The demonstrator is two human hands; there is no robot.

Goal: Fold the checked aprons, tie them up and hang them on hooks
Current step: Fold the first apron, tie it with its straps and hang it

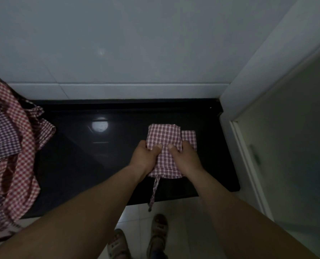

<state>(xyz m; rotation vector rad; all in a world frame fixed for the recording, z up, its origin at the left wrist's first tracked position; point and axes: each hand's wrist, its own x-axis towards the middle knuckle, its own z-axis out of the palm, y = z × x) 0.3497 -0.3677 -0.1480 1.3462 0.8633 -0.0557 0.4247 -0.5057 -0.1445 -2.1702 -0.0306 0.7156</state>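
a folded red-and-white checked cloth apron (164, 144) lies on the right part of a glossy black countertop (84, 157), its thin fabric tie (154, 191) hanging over the front edge. the left hand (146, 158) and right hand (183, 157) grip its sides, thumbs on top. a heap of unfolded checked aprons (11, 152) lies at the counter's left end, well apart.

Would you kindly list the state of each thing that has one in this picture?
Red-and-white checked apron: folded into a bundle on the glossy black counter
Its checked strap: loose, hanging over the counter edge
Heap of checked aprons: unfolded, crumpled
Left hand: grips the apron
Right hand: grips the apron
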